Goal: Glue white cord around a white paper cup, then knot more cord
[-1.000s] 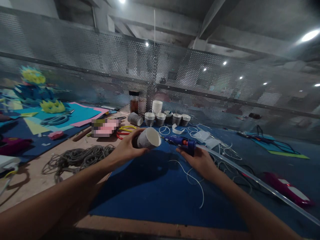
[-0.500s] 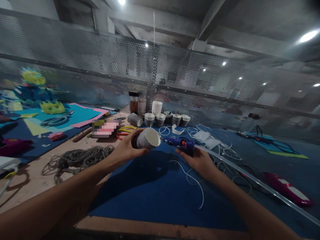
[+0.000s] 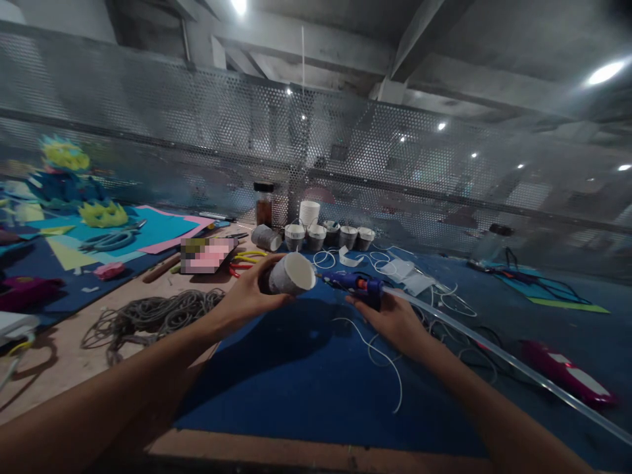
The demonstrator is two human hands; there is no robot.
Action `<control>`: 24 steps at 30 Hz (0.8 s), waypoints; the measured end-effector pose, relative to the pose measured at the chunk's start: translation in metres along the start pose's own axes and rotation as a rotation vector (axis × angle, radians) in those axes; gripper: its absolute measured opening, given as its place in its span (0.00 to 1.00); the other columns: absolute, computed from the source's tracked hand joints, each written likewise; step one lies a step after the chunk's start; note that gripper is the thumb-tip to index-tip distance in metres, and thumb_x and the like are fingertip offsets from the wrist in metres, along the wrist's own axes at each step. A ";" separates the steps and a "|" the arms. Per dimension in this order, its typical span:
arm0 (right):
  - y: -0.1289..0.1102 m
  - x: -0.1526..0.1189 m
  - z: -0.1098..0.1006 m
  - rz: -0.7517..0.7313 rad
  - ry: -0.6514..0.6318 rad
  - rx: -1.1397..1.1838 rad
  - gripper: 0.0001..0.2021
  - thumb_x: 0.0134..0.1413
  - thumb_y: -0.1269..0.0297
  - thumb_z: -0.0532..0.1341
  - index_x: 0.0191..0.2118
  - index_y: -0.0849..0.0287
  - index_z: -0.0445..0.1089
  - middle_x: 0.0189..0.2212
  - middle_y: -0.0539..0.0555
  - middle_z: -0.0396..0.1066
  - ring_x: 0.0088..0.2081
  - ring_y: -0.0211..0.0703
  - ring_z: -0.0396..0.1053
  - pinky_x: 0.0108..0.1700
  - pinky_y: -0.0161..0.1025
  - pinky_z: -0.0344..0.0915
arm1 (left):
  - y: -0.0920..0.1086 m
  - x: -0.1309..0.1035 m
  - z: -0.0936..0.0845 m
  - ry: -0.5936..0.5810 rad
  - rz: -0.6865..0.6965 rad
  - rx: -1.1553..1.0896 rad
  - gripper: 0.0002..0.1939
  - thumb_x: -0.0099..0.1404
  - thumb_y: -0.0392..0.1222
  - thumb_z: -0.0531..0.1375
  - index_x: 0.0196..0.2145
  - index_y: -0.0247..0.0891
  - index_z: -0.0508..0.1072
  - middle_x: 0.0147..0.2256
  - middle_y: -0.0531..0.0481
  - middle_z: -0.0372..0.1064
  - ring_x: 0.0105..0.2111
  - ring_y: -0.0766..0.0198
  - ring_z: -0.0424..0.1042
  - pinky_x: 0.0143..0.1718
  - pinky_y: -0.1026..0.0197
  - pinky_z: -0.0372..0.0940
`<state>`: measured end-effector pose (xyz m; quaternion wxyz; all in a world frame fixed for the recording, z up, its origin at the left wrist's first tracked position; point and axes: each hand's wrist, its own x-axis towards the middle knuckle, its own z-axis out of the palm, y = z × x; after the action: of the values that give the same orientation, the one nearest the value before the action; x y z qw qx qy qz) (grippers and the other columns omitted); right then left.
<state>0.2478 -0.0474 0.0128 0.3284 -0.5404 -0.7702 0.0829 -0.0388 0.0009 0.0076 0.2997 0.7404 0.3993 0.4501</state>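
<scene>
My left hand [image 3: 250, 289] is closed round a paper cup [image 3: 292, 274] wrapped in grey cord, tilted so that its white mouth faces right. In my right hand [image 3: 395, 319] is a blue glue gun [image 3: 356, 282], its nozzle close to the cup's rim; I cannot tell whether they touch. A long clear glue stick [image 3: 474, 336] runs out of the back of the gun towards the lower right. Both hands are above a blue mat [image 3: 296, 395]. A loose white cord [image 3: 375, 349] lies below the gun.
Several cord-wrapped cups [image 3: 316, 237] stand at the back, near a stack of white cups [image 3: 309, 212] and a dark-lidded jar [image 3: 264, 205]. Grey cord [image 3: 158, 313] lies tangled at left, with scissors [image 3: 111, 237] on coloured paper beyond. A magenta object [image 3: 567, 372] rests at right.
Almost nothing differs. The cup and the glue gun keep the same pose, with only a very slight shift to the left in the picture.
</scene>
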 end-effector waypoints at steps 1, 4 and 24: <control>0.000 0.000 0.000 0.000 0.004 0.004 0.18 0.60 0.47 0.57 0.40 0.56 0.75 0.27 0.52 0.76 0.30 0.46 0.74 0.31 0.39 0.65 | -0.001 0.000 0.000 0.003 0.005 -0.002 0.37 0.50 0.47 0.70 0.56 0.41 0.65 0.53 0.43 0.69 0.55 0.47 0.66 0.56 0.48 0.61; 0.002 0.000 0.001 -0.010 0.019 -0.001 0.17 0.60 0.48 0.58 0.41 0.56 0.74 0.29 0.53 0.76 0.32 0.48 0.74 0.32 0.39 0.65 | -0.001 0.001 0.000 0.009 0.009 0.005 0.37 0.49 0.46 0.70 0.56 0.40 0.65 0.53 0.43 0.69 0.55 0.47 0.66 0.57 0.47 0.61; 0.001 -0.001 0.001 0.005 -0.012 -0.003 0.18 0.59 0.47 0.58 0.42 0.56 0.73 0.23 0.51 0.73 0.28 0.47 0.73 0.29 0.39 0.65 | 0.000 0.001 -0.001 0.021 0.019 -0.010 0.36 0.50 0.42 0.69 0.56 0.41 0.64 0.53 0.43 0.69 0.55 0.48 0.66 0.59 0.46 0.58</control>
<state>0.2479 -0.0479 0.0113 0.3227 -0.5422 -0.7711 0.0856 -0.0394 0.0019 0.0082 0.2949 0.7377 0.3931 0.4629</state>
